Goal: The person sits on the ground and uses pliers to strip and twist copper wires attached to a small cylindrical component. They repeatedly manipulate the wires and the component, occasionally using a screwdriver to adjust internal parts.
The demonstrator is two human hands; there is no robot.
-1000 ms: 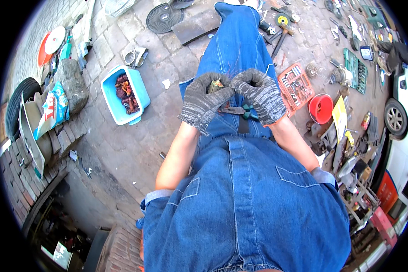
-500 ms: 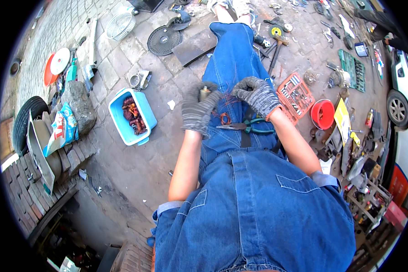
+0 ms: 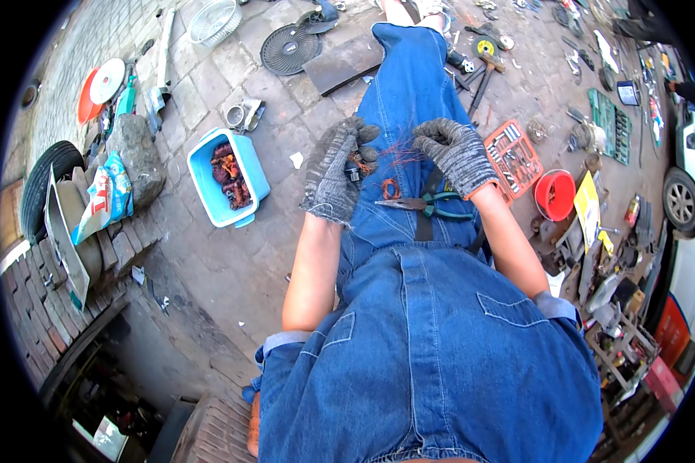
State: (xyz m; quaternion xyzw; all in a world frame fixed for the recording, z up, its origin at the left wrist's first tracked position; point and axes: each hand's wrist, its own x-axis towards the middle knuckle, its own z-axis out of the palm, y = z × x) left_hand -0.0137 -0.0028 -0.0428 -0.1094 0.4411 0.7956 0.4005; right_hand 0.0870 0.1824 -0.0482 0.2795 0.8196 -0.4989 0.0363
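Observation:
Both my hands wear grey knitted gloves and are above my denim-covered legs. My left hand (image 3: 333, 171) is closed around a small motor part with copper winding (image 3: 355, 168), mostly hidden by the fingers. Fine reddish copper wires (image 3: 395, 153) stretch in a loose tangle from it across to my right hand (image 3: 454, 156), whose fingers pinch their ends. Long-nose pliers (image 3: 432, 207) with green-and-black handles lie across my lap just below. Beside the pliers' jaws rests a small orange coil of wire (image 3: 391, 188).
On the left stands a blue tub (image 3: 256, 184) holding reddish-brown wire scraps. To the right are an open orange socket set (image 3: 511, 162), a red bucket (image 3: 565, 181) and a green tool case (image 3: 610, 127). A hammer (image 3: 486, 81) and fan grille (image 3: 289, 50) lie farther off.
My left hand has turned, so the motor part now shows lower, by its fingertips. The right hand has shifted slightly right, and the wires spread wider between the hands. The view has shifted slightly.

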